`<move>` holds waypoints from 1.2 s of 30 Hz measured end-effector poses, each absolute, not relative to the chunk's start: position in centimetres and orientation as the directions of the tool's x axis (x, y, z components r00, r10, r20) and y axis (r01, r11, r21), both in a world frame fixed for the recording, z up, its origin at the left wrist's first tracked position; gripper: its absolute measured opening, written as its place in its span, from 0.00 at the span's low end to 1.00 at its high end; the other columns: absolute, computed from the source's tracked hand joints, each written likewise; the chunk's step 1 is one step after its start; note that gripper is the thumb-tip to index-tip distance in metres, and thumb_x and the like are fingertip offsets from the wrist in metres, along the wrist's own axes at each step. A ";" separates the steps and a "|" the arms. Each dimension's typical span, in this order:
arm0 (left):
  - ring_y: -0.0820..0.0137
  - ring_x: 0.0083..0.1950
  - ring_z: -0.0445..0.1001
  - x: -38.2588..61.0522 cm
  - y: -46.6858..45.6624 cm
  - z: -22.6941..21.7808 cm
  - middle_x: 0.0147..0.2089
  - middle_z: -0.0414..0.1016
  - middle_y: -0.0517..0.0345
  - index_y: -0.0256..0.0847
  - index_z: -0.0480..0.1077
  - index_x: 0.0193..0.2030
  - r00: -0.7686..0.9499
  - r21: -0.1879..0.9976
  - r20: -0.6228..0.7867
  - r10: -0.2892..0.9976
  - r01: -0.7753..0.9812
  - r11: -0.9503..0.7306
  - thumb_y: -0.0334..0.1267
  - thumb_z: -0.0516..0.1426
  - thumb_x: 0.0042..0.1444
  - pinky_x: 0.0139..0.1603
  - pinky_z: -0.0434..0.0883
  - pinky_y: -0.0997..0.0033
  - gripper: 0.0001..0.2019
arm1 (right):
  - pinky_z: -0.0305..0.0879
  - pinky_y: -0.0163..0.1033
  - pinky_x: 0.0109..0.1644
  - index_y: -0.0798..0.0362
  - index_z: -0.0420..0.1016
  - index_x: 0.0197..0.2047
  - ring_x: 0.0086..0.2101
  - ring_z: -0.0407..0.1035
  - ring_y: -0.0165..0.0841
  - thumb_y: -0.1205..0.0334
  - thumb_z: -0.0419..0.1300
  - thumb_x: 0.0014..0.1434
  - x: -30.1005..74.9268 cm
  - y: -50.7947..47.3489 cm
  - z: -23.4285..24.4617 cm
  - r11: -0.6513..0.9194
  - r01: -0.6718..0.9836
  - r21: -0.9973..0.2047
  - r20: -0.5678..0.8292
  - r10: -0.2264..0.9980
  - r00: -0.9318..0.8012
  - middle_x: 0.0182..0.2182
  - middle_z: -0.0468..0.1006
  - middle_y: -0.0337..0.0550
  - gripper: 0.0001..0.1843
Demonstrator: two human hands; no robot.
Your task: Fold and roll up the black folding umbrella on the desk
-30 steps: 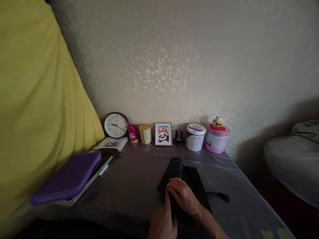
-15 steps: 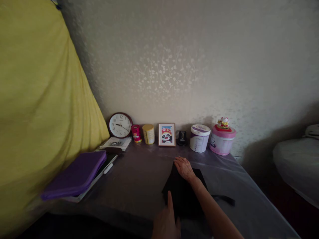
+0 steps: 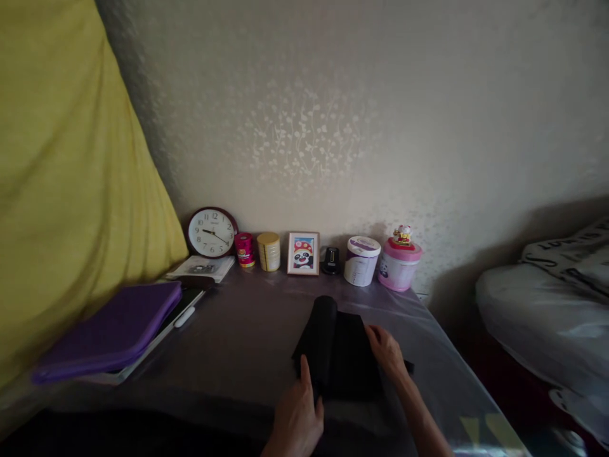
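A black piece of cloth [image 3: 340, 355] lies on the grey table [image 3: 238, 343], folded, with a raised roll along its left side. My left hand [image 3: 297, 416] rests at the cloth's near left corner, thumb pointing up along the roll. My right hand [image 3: 387, 350] lies flat on the cloth's right edge with its fingers stretched out. A black strap end [image 3: 408, 366] pokes out just right of that hand.
Along the wall stand a clock [image 3: 212, 232], a red tin [image 3: 244, 249], a yellow tin [image 3: 269, 251], a framed panda picture [image 3: 303, 253], a white tub [image 3: 361, 261] and a pink tub [image 3: 399, 265]. A purple case [image 3: 111, 330] lies left; a yellow curtain [image 3: 61, 190] hangs beside it. Bedding [image 3: 547, 317] is at the right.
My right hand has drawn back from the cloth's far edge to its right edge. The left side of the cloth now shows as a roll again.
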State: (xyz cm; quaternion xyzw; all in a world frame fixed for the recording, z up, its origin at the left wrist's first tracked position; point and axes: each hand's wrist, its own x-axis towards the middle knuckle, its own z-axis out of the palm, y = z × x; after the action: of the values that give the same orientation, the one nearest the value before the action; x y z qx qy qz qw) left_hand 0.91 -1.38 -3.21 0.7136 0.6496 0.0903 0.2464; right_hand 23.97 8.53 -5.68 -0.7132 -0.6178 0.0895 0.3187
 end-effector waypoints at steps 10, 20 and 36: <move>0.62 0.42 0.72 1.0 -1.5 -3.0 0.43 0.73 0.42 0.26 0.33 0.65 0.136 0.474 -0.170 0.976 0.880 -0.040 0.38 0.46 0.54 0.41 0.65 0.68 0.35 | 0.64 0.39 0.37 0.52 0.71 0.40 0.34 0.73 0.39 0.48 0.48 0.54 22.6 5.1 -6.2 0.010 0.809 -0.587 0.268 0.946 0.182 0.32 0.78 0.46 0.20; 0.61 0.43 0.72 1.0 -1.2 -3.8 0.43 0.73 0.43 0.28 0.33 0.65 0.115 0.481 -0.184 0.976 0.876 -0.012 0.38 0.47 0.53 0.42 0.65 0.66 0.37 | 0.64 0.43 0.38 0.51 0.69 0.44 0.36 0.72 0.43 0.48 0.46 0.54 21.8 4.9 -6.2 0.043 0.853 -0.520 0.305 0.942 0.138 0.34 0.78 0.47 0.21; 0.57 0.46 0.71 0.9 -1.1 -3.6 0.48 0.71 0.39 0.23 0.34 0.64 0.139 0.527 -0.178 0.974 0.849 -0.025 0.37 0.46 0.53 0.45 0.66 0.61 0.36 | 0.66 0.38 0.33 0.57 0.71 0.43 0.33 0.71 0.38 0.49 0.53 0.51 15.4 8.2 -1.1 0.165 0.474 -0.865 0.196 0.980 0.017 0.30 0.77 0.45 0.23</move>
State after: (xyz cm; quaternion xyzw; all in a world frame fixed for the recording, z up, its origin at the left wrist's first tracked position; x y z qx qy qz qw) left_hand 0.90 -1.15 -3.64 0.7063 0.6455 0.1172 0.2660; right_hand 15.39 8.20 -1.10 -0.5733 -0.6343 0.2984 0.4243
